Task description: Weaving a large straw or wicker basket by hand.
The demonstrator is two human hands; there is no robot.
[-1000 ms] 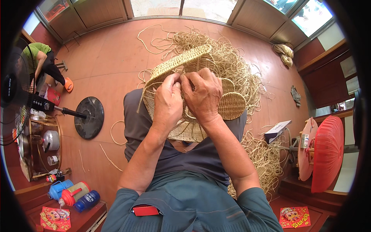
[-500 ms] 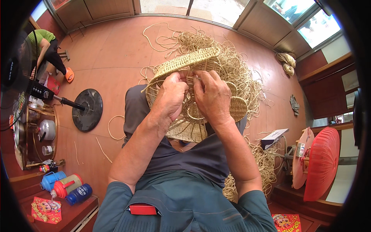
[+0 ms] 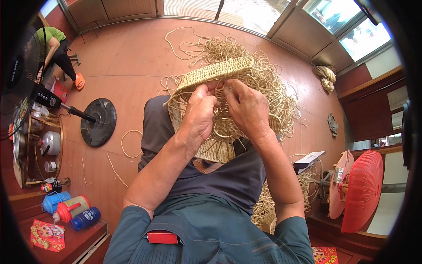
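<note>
**Two hands closed on one half-woven straw basket**

The left hand (image 3: 198,116) and the right hand (image 3: 247,110) meet, fingers curled shut, on the wall of a pale tan, half-woven straw basket (image 3: 215,79) that rests on the person's lap. The left thumb and forefinger pinch the weave just below its thick plaited rim; the right fingertips press the same spot from the other side. Whether a single loose strand is nipped between them cannot be told. The basket is tilted, its rim turned away from the person, its open ribs fanning down toward the knees.

Behind the basket, on the reddish tiled floor (image 3: 132,57), lies one big tangled heap of loose straw cord (image 3: 268,75); a second heap (image 3: 285,193) sits by the person's right thigh, and one small knotted bundle (image 3: 326,77) lies near the far right wall. One black round fan base (image 3: 98,122) stands on the floor to the left. At the lower left are three bottles: a blue one (image 3: 53,201), a red-capped one (image 3: 72,207) and a dark blue one (image 3: 85,218). Another person in a green top (image 3: 52,37) crouches at the upper left.
</note>
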